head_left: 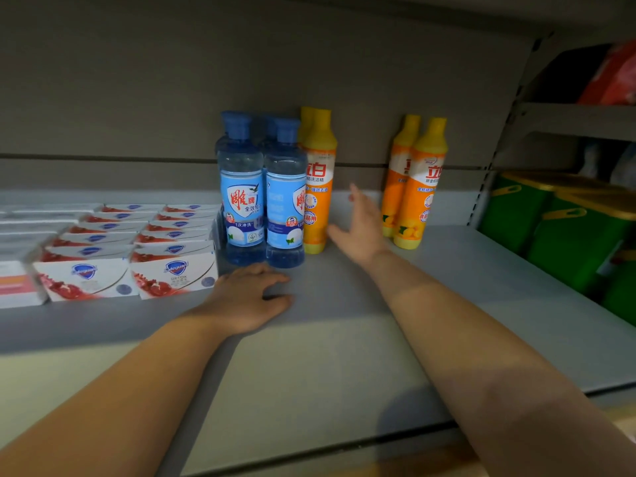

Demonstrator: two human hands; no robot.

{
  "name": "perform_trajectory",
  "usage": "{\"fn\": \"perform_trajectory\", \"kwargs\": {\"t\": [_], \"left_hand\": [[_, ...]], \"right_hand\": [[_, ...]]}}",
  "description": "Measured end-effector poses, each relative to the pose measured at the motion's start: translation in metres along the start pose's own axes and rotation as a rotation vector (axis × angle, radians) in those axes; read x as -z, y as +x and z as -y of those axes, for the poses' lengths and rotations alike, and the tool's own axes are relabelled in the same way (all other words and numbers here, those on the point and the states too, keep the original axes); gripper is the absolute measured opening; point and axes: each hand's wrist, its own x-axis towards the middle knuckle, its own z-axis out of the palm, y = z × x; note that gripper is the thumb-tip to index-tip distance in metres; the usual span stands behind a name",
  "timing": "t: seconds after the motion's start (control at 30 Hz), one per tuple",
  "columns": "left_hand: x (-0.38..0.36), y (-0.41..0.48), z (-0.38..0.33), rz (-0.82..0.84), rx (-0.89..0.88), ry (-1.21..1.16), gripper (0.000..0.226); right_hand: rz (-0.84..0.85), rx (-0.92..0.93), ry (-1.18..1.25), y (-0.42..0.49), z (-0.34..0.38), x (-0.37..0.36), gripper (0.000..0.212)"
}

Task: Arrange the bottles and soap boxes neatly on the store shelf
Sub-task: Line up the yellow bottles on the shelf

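So the grey shelf (344, 356) fills most of the frame, bare across the whole lower middle. Soap boxes (137, 249) sit in tidy rows at the left edge, white with red on the fronts. Just right of them, centre frame, the blue bottles (261, 197) stand upright and packed together, with one pair of orange bottles (318, 187) touching their right side. A second orange pair (418, 187) stands apart further right, leaving a gap in the row. Green tubs (557, 228) are on the next bay at the far right.

Right hand (361, 228) is open, fingers spread, in that gap between the two orange groups, holding nothing. Left hand (246, 299) rests palm down on the shelf just in front of the blue bottles, fingers loosely curled, also empty.

My guess: it's the closing-the-gap step. Next move probably means grabbing the stray orange pair and sliding it left till it touches the others, keeping them upright.
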Motion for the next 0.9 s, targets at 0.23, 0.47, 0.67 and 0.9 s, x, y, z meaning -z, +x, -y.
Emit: {"fn": "perform_trajectory", "kwargs": {"t": [0.23,0.47,0.67,0.9], "left_hand": [[0.0,0.0,0.003,-0.018,-0.008,-0.063,0.05],[-0.001,0.001,0.002,0.007,-0.005,-0.024,0.054],[0.023,-0.014,-0.016,-0.175,-0.002,-0.792,0.04],[0.075,-0.03,-0.021,-0.272,-0.189,-1.609,0.034]], "right_hand": [[0.147,-0.257,0.4,0.0,0.035,-0.03,0.07],[0.169,-0.347,0.443,-0.031,0.029,-0.002,0.077],[0.119,-0.334,0.758,-0.081,0.053,0.02,0.07],[0.52,-0.212,0.929,-0.101,0.089,0.032,0.062]]}}
